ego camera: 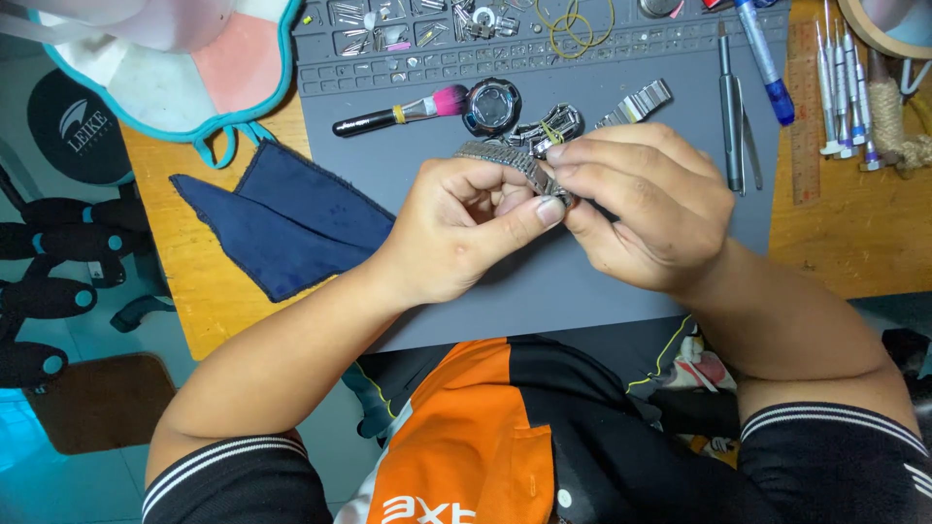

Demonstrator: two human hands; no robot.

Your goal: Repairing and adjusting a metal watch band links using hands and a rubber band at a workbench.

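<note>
Band (pixel 500 155) pinched between left hand (pixel 461 228) and right hand (pixel 636 209) over mat (pixel 408 146), long axis running left-right, slightly tilted, near brush (pixel 398 114).

A single head-worn camera looks steeply down from above the person's chest, close over the counter (pixel 243 281). The view faces forward across a grey work mat (pixel 544 281), with the person's forearms entering from the bottom edge.

Wooden workbench (pixel 223 291) under a grey work mat (pixel 408 165), lit evenly from above. Left of the hands, pale floor (pixel 58 485) with a brown stool seat (pixel 102 400).
</note>
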